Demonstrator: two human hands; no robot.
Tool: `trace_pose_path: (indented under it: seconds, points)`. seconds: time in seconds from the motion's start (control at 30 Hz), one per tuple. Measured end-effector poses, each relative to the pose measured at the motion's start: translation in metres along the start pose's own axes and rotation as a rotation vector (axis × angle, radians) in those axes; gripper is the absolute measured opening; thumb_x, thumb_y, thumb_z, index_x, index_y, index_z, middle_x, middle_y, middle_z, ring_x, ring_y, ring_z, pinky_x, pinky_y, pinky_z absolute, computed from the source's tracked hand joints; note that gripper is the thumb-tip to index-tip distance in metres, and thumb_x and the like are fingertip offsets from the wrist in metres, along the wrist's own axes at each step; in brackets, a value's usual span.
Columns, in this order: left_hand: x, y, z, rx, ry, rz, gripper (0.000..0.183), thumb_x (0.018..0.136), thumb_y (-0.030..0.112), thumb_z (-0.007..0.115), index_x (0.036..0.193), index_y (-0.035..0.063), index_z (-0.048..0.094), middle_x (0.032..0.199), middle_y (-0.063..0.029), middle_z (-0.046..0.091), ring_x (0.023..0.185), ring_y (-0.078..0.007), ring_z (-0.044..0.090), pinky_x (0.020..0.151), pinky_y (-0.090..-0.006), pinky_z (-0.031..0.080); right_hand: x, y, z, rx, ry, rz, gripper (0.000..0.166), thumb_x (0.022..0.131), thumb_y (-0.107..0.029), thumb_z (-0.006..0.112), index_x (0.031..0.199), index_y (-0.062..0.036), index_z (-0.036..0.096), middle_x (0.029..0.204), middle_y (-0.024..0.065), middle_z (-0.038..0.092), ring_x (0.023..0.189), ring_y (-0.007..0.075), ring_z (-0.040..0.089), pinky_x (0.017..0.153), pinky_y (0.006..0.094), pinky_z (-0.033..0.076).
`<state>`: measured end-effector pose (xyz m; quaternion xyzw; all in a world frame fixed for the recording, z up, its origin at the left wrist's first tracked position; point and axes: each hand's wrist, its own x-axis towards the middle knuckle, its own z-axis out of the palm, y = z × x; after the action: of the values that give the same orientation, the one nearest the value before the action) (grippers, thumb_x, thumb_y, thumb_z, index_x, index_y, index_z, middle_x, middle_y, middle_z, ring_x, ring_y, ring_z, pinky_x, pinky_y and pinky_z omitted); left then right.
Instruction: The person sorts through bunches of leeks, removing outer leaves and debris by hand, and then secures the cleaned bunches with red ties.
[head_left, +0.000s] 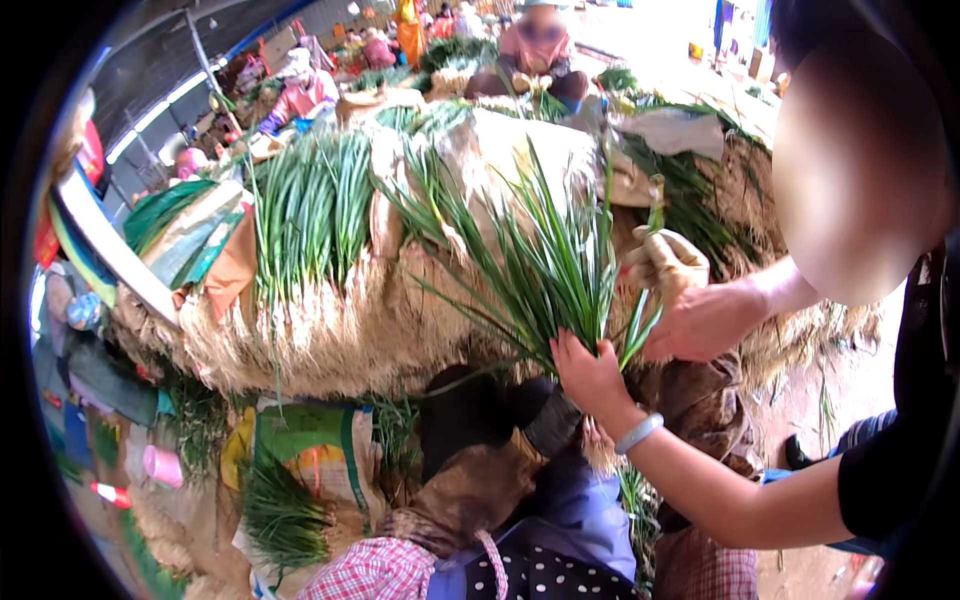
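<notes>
A dark-gloved left hand (553, 421) of mine is low at the centre, closed around the lower stalks of a bunch of green onions (559, 277); its fingers are partly hidden. The bunch's leaves fan upward and its pale roots hang below. My right hand (671, 262), in a cream glove, is raised right of the leaves, with a short green strip (656, 206) between its fingers. A co-worker's bare hand (596, 371) with a pale bangle above the wrist grips the same bunch above my left hand. The co-worker's other hand (705, 322) overlaps my right wrist.
Before me a long heap of green onions (315, 202) lies with roots towards me, partly covered by sacking (517, 142). More onions (281, 510) lie on a printed sack at lower left, near a pink cup (163, 466). The co-worker stands close at right; several people sit beyond the heap.
</notes>
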<state>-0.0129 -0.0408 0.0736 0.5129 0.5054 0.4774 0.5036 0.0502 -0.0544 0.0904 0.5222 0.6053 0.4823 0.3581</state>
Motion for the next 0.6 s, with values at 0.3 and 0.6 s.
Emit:
trace_pose_path:
  seconds: [0.3,0.6]
  points:
    - [-0.002,0.041,0.026,0.361,0.183,0.062,0.037,0.069,0.016,0.061,0.099,-0.0037,0.054,0.086,-0.0196,0.061,0.079,-0.0295,0.061,0.07,-0.0378,0.047,0.018,-0.047,-0.006,-0.16,-0.208,0.131,0.043,0.069,-0.018,0.063,0.108,-0.0033,0.052,0.107,0.0135,0.054,0.103,0.0213,0.05,0.088,0.0263,0.04]
    - [-0.004,0.029,0.035,0.331,0.348,0.287,0.057,0.066,0.018,0.064,0.115,-0.0038,0.044,0.102,-0.0232,0.055,0.092,-0.0363,0.054,0.084,-0.0415,0.042,0.011,-0.017,-0.013,0.305,-0.01,0.114,0.028,0.07,-0.011,0.065,0.095,-0.0061,0.055,0.103,0.0079,0.052,0.102,0.0189,0.048,0.092,0.0263,0.037]
